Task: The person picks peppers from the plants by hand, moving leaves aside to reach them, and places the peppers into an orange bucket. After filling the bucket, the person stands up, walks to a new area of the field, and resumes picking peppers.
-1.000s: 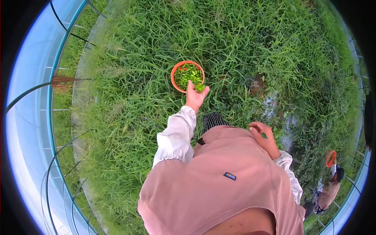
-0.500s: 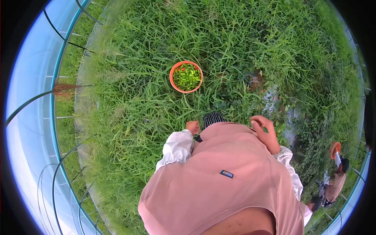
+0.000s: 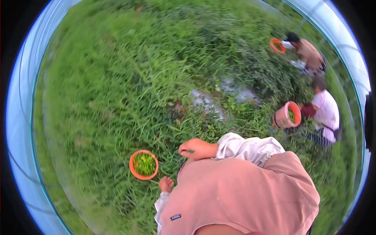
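Observation:
My left hand (image 3: 166,184) hangs beside the front of my pink top, low in the view, with its fingers loosely bent and nothing visible in it. Just left of it, an orange-rimmed bucket (image 3: 156,166) stands in the grass, filled with green peppers (image 3: 144,164) and a few red ones. My right hand (image 3: 197,149) is in front of my body, above the top's edge; its fingers and thumb curve loosely around a small gap, and no object shows between them. Neither hand touches the bucket. Motion blurs the view.
At the right, a person (image 3: 327,109) in a light top crouches by a pinkish bucket (image 3: 284,117). Behind, another person (image 3: 309,55) bends over beside an orange container (image 3: 277,46). Pale sheeting (image 3: 207,103) shows between leafy plants. Curved tunnel walls enclose the tall grass.
The view has swung to the right, so the pepper bucket now appears lower and further left. The two other people and the pinkish bucket show more fully. My right arm now reaches across the view.

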### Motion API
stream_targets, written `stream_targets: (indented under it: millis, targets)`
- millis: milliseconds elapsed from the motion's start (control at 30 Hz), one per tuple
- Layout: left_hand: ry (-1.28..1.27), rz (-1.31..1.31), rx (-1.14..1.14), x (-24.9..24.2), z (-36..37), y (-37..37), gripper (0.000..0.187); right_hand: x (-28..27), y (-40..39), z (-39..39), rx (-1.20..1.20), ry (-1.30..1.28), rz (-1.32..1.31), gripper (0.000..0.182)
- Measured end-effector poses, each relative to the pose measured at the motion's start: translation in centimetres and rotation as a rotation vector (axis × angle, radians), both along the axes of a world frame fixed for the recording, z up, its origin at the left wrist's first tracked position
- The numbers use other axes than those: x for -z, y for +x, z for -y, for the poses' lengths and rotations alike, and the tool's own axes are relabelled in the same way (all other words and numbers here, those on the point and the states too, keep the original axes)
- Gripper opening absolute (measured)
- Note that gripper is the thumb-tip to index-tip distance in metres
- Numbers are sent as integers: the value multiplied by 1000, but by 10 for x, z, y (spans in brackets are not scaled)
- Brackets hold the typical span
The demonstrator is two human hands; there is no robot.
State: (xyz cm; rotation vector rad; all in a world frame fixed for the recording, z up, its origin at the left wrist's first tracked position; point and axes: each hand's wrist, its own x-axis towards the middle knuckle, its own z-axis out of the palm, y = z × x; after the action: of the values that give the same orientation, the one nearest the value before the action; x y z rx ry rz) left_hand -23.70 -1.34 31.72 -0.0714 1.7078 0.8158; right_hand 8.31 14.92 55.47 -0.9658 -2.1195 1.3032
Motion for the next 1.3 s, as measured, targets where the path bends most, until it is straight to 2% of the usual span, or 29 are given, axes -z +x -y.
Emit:
stream_targets:
  millis: [167,233,400,433,533,700,1000,1300]
  targets:
    - [-9,-46,206,58,-15,-17,23,-2,14,-3,56,8,-3,17]
    - [-13,-68,265,66,-30,-18,22,-1,22,-2,112,18,-22,17]
    - [12,-100,269,53,-57,-18,20,3,43,-6,242,29,-52,17]
    - [24,-69,353,51,-66,-22,21,2,52,-7,251,31,-33,17]
    - [45,-42,378,39,-78,-23,23,13,72,-3,364,47,-70,17]
    - [50,-82,471,34,-90,-23,23,37,97,9,448,8,10,16]
    - [36,-146,674,31,-106,-20,21,30,100,18,478,-44,10,17]
    - [30,-186,820,24,-119,-21,20,49,92,18,508,-67,13,18]
